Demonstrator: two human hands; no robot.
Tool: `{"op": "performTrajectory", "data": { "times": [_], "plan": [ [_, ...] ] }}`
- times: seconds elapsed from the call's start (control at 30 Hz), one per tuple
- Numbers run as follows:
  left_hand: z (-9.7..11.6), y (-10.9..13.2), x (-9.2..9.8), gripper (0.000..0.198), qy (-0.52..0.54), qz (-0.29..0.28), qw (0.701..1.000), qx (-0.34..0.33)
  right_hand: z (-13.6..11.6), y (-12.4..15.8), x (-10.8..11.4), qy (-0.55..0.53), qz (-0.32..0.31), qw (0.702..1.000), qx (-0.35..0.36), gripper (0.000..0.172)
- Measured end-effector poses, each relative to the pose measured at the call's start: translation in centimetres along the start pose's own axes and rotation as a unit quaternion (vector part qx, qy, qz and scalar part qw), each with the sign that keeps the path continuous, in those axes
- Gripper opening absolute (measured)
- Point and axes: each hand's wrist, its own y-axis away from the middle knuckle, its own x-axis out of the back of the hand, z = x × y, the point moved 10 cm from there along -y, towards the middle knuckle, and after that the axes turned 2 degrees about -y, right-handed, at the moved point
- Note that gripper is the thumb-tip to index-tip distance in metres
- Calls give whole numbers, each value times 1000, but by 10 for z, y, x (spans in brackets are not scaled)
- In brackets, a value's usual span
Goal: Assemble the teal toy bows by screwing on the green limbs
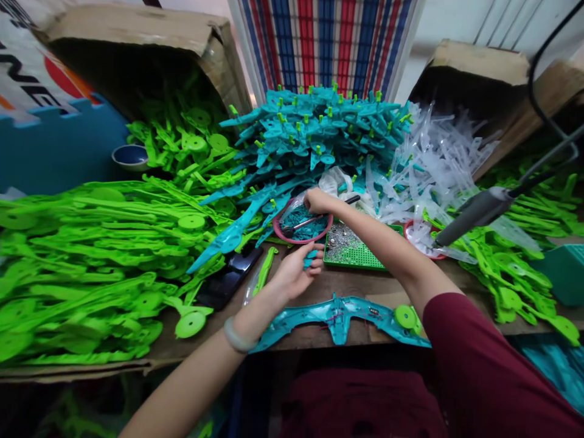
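My left hand (294, 275) is turned palm up in front of a pink bowl (328, 231), its fingers curled around small teal plastic pieces (311, 258). Over the bowl's back edge, beside a clear plastic bag, my right hand (318, 201) reaches down with its fingers pressed together; what they hold is hidden. Small teal parts (298, 216) fill the bowl, and a metal rod tool with a black handle (352, 199) lies across it. Nearest my body lies a long teal plastic shell (337, 316) with a green disc (405, 316) at its right end, apart from both hands.
Metal screws lie in a green perforated tray (360, 258). Green parts (100, 243) heap at left, teal assemblies (314, 128) at back, clear plastic pieces (438, 158) at right. A grey tool (474, 216) hangs at right. A dark phone (230, 277) lies left of my left hand.
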Motion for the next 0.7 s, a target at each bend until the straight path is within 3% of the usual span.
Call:
{"op": "performTrajectory", "data": {
  "times": [0.1,0.23,0.33,0.43,0.57,0.63,0.7],
  "plan": [
    [4,-24,-32,23,-114,-16,991,-71,13,7,16,-69,28,997,-10,21],
    [15,-52,-74,25,-239,-34,956,-165,25,23,40,-165,46,985,10,12],
    [22,-52,-87,10,-290,-47,932,-212,30,46,61,-221,64,973,25,4],
    [25,-39,-76,16,-293,-56,927,-227,30,76,74,-271,56,960,40,7],
    [23,-26,-42,19,-241,-49,952,-182,20,113,69,-260,-5,964,62,13],
    [19,-25,-34,32,-177,-63,975,-121,9,124,64,-243,-19,967,78,13],
    [10,-25,-36,44,-42,-78,996,-28,-6,128,58,-211,-17,972,104,14]
  ]
}}
